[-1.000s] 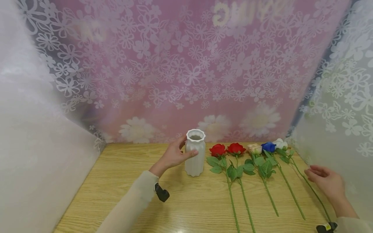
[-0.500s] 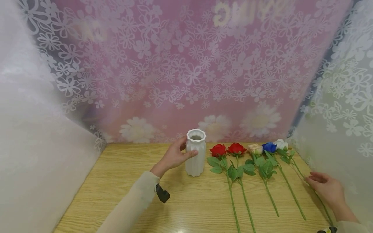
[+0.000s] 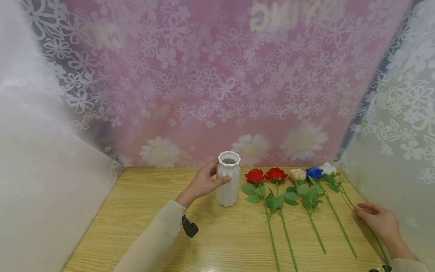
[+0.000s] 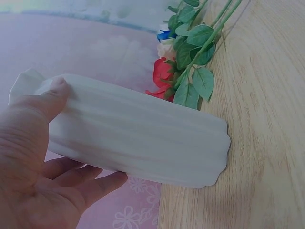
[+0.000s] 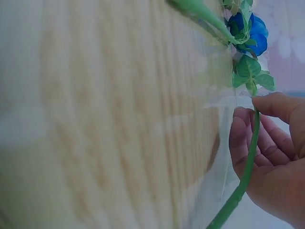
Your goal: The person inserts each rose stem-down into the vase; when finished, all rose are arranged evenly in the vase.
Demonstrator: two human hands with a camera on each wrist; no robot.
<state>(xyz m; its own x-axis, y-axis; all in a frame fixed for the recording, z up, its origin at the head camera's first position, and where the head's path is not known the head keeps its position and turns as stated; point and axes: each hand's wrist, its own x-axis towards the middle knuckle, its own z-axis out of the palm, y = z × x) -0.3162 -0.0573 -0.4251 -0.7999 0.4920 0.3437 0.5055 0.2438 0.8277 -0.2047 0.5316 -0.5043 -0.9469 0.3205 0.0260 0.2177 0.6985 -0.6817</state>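
My left hand (image 3: pixel 203 180) holds a white fluted vase (image 3: pixel 231 190) that stands upright on the table, thumb on the near side and fingers round the far side. In the left wrist view the fingers (image 4: pixel 102 188) lie along the vase's wall. At the far right, my right hand (image 3: pixel 382 223) pinches the green stem of a white rose (image 3: pixel 327 168) about midway down. The right wrist view shows the thumb (image 5: pixel 272 103) at the stem (image 5: pixel 251 157), with the other fingers curled behind it. The white rose's head still lies at the back of the table.
Between the hands lie two red roses (image 3: pixel 276 174), a cream rose (image 3: pixel 297 174) and a blue rose (image 3: pixel 314 172), stems toward me. A pink floral curtain (image 3: pixel 217 94) hangs behind the wooden table (image 3: pixel 153 223). Pale sheets (image 3: pixel 51 170) close both sides.
My right hand has moved slightly down and onto the white rose's stem, and its fingers have closed there. The left hand stays on the vase.
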